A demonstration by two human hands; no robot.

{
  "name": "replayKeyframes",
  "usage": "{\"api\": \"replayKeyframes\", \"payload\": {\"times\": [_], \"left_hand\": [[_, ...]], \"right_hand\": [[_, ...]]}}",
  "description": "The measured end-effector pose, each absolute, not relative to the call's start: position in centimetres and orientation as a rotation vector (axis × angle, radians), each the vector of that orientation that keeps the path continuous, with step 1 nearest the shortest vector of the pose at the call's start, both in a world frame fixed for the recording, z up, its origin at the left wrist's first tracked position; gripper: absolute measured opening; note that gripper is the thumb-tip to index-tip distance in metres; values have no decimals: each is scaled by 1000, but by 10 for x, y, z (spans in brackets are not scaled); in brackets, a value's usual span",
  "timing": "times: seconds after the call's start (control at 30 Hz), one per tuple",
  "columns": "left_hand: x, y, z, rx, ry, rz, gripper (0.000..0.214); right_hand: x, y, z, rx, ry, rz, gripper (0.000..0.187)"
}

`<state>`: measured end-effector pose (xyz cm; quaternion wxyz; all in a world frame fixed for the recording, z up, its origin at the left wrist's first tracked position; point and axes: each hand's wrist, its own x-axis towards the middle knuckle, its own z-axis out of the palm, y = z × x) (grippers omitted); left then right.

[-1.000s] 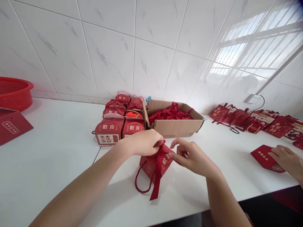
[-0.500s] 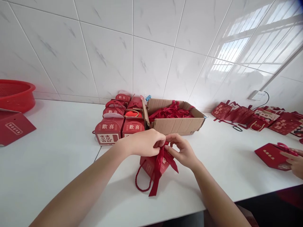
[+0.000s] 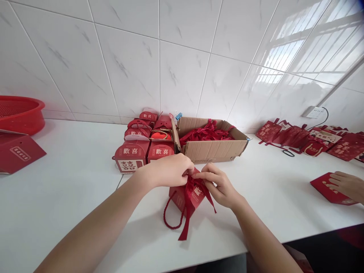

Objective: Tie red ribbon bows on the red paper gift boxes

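In front of me on the white table stands a small red gift box with a red cord handle hanging at its left side. A dark red ribbon lies gathered at the box's top, its two tails trailing down the front and right. My left hand is closed around the ribbon from the left, its fingertips partly hidden. From the right, my right hand pinches the ribbon near the same spot, fingers bent. The ribbon between the hands is partly covered.
Behind are a cardboard box of red ribbons and several finished-looking red boxes. A red basket and a red carton lie left. At right, a co-worker's hand rests on a red box, near red bags and scissors.
My hands have shifted slightly lower and the right fingers have moved over the ribbon, showing more of the box front. The co-worker's hand now lies over the top of its box.
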<state>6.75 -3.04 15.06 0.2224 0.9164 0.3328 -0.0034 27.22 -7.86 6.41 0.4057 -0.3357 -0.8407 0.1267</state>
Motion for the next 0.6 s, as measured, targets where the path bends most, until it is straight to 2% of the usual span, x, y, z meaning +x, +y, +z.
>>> {"api": "replayKeyframes", "payload": {"times": [0.3, 0.6], "left_hand": [[65, -28, 152, 2488, 948, 2, 5], [67, -22, 149, 2491, 831, -151, 8]], "right_hand": [[276, -77, 66, -792, -2164, 208, 36], [268, -82, 66, -918, -2118, 345, 30]]}}
